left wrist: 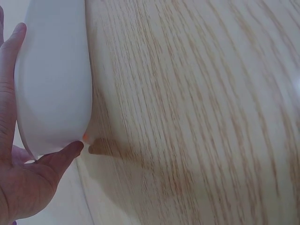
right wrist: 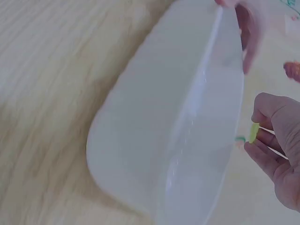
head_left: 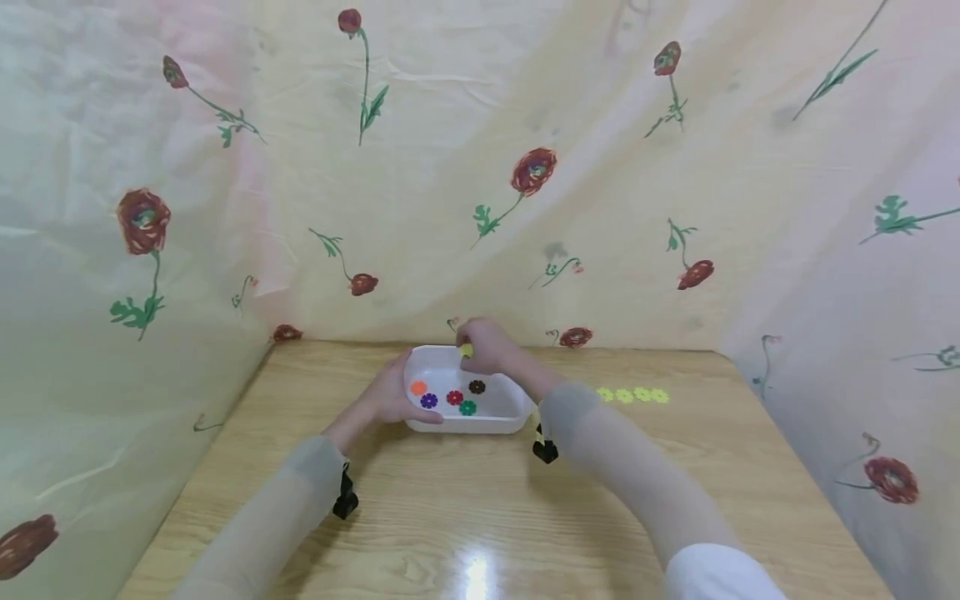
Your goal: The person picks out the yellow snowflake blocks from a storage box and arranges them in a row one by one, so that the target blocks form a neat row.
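Note:
A white plastic box sits near the far edge of the wooden table. My left hand grips its left end, thumb along the front side; the left wrist view shows thumb and fingers spread around the box end. Inside lie flower-shaped pieces: orange, purple, red, green and brown. Above the box's back rim, my right hand pinches a yellow flower-shaped piece. In the right wrist view this piece shows edge-on between thumb and fingers.
Several yellow flower-shaped pieces lie in a row on the table, right of the box. A flower-patterned cloth hangs behind the table and along both sides. Black wrist devices hang below the forearms.

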Demonstrator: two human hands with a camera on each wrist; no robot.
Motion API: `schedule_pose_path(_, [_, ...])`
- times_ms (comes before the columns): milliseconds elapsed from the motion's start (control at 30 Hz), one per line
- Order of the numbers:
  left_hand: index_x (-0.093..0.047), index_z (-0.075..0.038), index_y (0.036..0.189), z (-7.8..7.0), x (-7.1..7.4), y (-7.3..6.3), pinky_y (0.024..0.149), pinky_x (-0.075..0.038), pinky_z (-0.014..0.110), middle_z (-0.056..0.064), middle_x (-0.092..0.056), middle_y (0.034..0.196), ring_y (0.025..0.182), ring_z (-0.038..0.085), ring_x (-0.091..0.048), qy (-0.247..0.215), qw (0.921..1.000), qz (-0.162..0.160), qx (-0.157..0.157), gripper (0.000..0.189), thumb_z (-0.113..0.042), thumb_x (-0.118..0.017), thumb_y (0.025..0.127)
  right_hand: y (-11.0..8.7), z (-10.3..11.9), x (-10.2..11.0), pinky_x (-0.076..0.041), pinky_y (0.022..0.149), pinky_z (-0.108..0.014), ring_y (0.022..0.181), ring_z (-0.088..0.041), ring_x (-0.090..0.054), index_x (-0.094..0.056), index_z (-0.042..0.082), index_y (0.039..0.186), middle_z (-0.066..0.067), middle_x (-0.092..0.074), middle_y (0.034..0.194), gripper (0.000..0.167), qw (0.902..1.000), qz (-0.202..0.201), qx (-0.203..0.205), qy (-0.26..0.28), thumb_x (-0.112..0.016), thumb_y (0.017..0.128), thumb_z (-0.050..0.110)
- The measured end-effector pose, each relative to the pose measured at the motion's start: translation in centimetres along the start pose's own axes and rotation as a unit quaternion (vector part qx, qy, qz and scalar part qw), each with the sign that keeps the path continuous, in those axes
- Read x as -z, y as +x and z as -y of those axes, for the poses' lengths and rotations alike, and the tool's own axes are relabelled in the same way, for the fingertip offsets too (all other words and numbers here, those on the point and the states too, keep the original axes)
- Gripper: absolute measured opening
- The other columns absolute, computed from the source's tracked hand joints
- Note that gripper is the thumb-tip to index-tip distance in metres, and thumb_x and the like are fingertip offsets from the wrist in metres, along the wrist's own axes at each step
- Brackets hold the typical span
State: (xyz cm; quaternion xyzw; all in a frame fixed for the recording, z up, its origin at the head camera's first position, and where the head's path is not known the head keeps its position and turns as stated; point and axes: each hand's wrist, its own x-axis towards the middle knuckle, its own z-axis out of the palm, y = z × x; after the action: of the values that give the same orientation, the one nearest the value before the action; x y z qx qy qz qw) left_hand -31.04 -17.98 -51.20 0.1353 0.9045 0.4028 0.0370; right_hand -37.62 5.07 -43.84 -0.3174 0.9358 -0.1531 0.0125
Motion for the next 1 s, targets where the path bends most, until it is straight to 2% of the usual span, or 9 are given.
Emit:
schedule_pose_path(267, [-0.032,-0.011,0.164,0.0,-0.1,0.0,0.116,-0.048,0.058,0.013,-0.057,0.149,0.129,0.034,-0.058,-0.011,0.9999,-0.002,-0.008,0.124,-0.04,-0.103,0.067,-1.5,-3.2,1.5,-0.061,0.099,-0.042,0.108,-0.03,-0.07,-0.075,0.002,0.117,-0.014,-0.075,0.115,0.034,0.999,-0.034,-0.027,-0.013,-0.08,0.084,0.009])
schedule_pose_path(500, [-0.035,-0.017,0.162,0.0,-0.1,0.1,0.116,-0.049,0.057,0.009,-0.057,0.148,0.129,0.032,-0.057,-0.015,0.9999,-0.002,-0.007,0.12,-0.04,-0.103,0.066,-3.6,-5.5,2.9,-0.061,0.1,-0.045,0.11,-0.034,-0.07,-0.075,-0.001,0.116,-0.017,-0.075,0.116,0.033,0.9978,-0.039,-0.052,-0.01,-0.079,0.085,0.008])
schedule_pose_path(733, [-0.036,-0.016,0.161,0.3,-0.2,0.1,0.115,-0.05,0.056,0.009,-0.058,0.146,0.127,0.031,-0.058,-0.019,0.9997,-0.004,-0.013,0.118,-0.04,-0.103,0.067,-5.3,-8.0,3.6,-0.061,0.096,-0.048,0.104,-0.036,-0.071,-0.076,-0.003,0.11,-0.019,-0.076,0.109,0.029,0.9964,-0.065,-0.052,-0.017,-0.075,0.084,0.009])
schedule_pose_path(1000, [-0.035,-0.017,0.162,0.1,-0.1,0.1,0.116,-0.049,0.057,0.01,-0.056,0.149,0.128,0.031,-0.057,-0.011,0.9999,-0.003,-0.009,0.118,-0.041,-0.103,0.067,-6.9,-10.8,4.0,-0.061,0.093,-0.05,0.099,-0.036,-0.072,-0.077,-0.004,0.105,-0.02,-0.077,0.103,0.032,0.9944,-0.083,-0.061,-0.024,-0.07,0.076,0.008])
